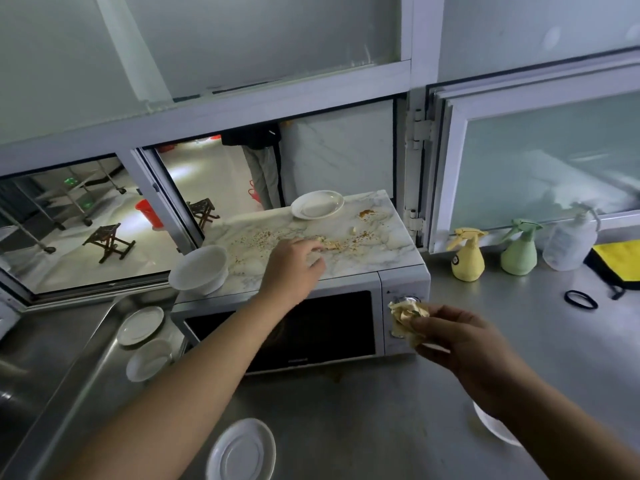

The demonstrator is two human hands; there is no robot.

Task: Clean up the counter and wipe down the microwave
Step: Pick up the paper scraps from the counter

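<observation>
Pinch crumbs (330, 244) mid-frame off microwave (311, 258) with left hand (294, 263), fingers curled; keep right hand (460, 337) clamped on wad (407, 318).

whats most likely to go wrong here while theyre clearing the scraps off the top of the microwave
1. The white bowl sits at the front left corner of the microwave top, partly over the edge; the left hand gathering scraps beside it could knock it off.
2. Sweeping the crumbs forward could drop them onto the steel counter or the small plate below.
3. The right hand pinches a crumpled wad loosely; bits may fall.
</observation>
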